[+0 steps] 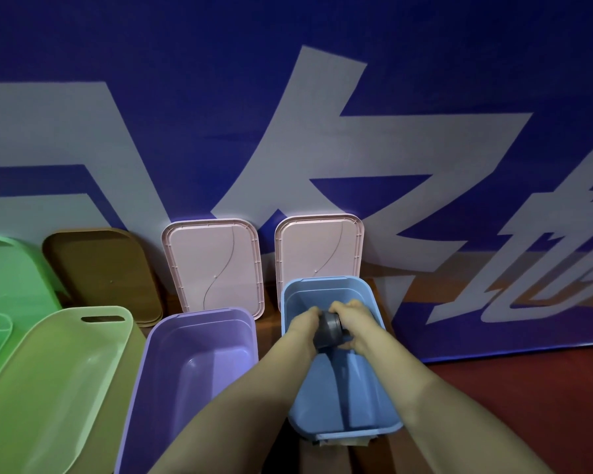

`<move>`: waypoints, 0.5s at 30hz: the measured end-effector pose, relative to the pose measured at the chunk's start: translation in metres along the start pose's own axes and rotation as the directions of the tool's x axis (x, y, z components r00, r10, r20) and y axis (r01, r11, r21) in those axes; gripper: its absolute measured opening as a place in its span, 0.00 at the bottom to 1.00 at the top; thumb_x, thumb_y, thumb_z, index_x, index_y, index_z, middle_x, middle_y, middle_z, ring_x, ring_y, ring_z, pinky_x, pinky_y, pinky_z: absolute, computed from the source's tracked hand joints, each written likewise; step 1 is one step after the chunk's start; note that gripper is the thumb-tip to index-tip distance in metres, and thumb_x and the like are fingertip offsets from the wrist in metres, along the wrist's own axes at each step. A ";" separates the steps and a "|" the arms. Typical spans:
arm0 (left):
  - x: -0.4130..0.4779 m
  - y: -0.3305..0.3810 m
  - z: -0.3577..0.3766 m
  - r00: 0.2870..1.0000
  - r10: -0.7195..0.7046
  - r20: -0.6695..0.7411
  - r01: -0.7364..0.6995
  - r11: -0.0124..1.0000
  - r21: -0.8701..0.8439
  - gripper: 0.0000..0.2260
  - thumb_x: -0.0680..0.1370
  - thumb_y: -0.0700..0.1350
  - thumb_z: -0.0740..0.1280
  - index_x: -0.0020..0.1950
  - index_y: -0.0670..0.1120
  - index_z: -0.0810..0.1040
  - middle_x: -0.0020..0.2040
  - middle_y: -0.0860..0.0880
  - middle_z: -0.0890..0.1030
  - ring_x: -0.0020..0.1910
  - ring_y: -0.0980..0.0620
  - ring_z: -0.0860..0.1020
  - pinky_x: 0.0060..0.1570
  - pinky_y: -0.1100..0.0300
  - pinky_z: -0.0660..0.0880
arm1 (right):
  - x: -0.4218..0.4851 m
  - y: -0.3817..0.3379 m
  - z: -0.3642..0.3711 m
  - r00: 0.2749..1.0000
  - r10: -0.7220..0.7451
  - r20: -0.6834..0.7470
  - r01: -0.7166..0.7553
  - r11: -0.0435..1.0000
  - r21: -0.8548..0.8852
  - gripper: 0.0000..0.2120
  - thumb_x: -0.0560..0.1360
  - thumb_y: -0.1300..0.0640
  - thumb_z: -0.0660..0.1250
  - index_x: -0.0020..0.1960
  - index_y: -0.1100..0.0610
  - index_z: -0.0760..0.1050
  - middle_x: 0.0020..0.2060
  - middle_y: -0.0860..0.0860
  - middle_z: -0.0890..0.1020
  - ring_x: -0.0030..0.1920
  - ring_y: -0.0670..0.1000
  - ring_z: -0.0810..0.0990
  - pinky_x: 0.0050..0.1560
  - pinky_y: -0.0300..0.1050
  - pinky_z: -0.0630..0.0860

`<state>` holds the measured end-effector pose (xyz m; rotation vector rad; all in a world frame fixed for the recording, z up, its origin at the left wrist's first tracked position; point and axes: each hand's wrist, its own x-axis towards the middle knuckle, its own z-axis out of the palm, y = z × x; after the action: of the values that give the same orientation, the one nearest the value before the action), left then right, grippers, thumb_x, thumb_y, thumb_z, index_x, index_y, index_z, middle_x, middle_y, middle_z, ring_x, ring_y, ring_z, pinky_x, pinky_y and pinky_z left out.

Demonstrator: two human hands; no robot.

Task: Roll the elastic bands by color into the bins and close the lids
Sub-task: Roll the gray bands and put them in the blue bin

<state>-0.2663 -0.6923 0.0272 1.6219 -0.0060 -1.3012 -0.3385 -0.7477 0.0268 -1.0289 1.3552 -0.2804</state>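
A dark grey-blue rolled elastic band [330, 329] is held over the open blue bin [377, 405]. My left hand [303, 326] grips its left end and my right hand [351, 323] grips its right end. A loose tail of the band hangs down into the blue bin. The open purple bin [165, 371] stands just left, with nothing visible inside. Two pale pink lids [216, 265] [319, 248] lean upright against the wall behind these bins.
A light green bin [48, 388] lies at the left, with a brighter green bin [4, 278] beyond it. A brown lid [103, 271] leans on the blue banner wall [425, 80]. Red floor [528, 405] spreads to the right.
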 end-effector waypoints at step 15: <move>-0.060 0.026 -0.020 0.814 0.500 0.295 -0.547 0.489 0.680 0.28 0.71 0.59 0.62 0.71 0.54 0.69 0.70 0.48 0.60 0.69 0.47 0.64 0.68 0.53 0.64 | -0.053 -0.028 -0.023 0.961 -0.268 -0.064 0.275 0.950 0.151 0.06 0.75 0.61 0.65 0.42 0.55 0.68 0.40 0.54 0.75 0.39 0.53 0.75 0.35 0.48 0.77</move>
<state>-0.2623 -0.6583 0.0862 2.0113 -1.1491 -0.8637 -0.3619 -0.7365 0.0850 -1.0792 1.2071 -0.6102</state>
